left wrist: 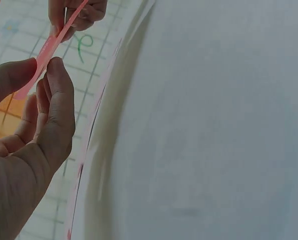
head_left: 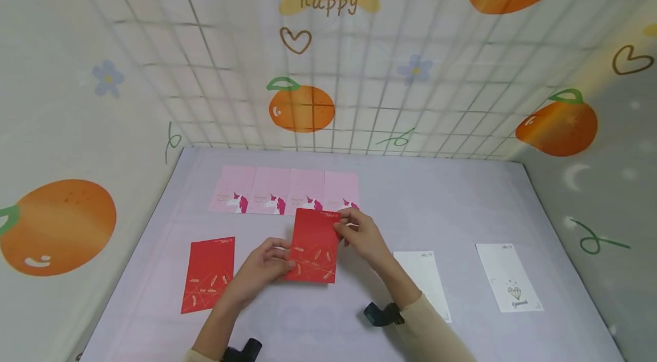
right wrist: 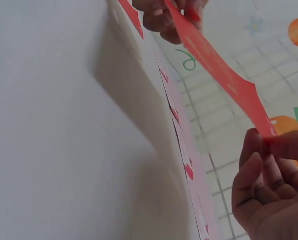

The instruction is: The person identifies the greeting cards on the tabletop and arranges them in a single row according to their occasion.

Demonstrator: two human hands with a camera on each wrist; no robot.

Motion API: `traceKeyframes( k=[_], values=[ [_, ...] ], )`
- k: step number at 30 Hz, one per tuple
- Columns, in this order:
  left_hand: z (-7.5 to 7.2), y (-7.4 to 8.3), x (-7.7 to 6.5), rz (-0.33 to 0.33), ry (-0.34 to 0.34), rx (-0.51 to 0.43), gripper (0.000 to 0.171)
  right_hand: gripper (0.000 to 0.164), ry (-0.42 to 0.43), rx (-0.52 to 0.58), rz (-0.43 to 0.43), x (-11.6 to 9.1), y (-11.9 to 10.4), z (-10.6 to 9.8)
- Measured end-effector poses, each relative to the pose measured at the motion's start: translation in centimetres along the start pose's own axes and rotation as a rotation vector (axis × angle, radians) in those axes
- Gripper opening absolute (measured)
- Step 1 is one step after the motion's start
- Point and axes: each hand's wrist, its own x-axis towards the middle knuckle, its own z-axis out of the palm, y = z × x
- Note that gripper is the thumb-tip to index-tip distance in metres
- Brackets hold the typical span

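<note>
We see the left grip (head_left: 264,267) and right grip (head_left: 363,235) both pinching the held red card (head_left: 313,248), raised above the counter (head_left: 308,330) between them, its top edge just cutting into our view of the row of four pink cards (head_left: 272,186). To the left we find a second red card (head_left: 206,271), one corner hidden by the left forearm (head_left: 218,325); the right forearm (head_left: 399,282) and sleeve (head_left: 438,333) block part of the inner white card (head_left: 422,273), with the outer white card (head_left: 505,273) well apart.
</note>
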Motion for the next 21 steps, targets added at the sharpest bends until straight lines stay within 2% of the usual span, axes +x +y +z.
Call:
traceKeyframes(
  k=[10, 21],
  values=[
    [1.5, -0.2, 0.0, 0.003, -0.057, -0.045, 0.044, 0.027, -0.008, 0.021, 0.008, -0.9, 0.6, -1.4],
    [1.8, -0.7, 0.0, 0.007, -0.093, -0.058, 0.043, 0.027, -0.002, 0.020, 0.017, -1.2, 0.9, -1.4]
  ],
)
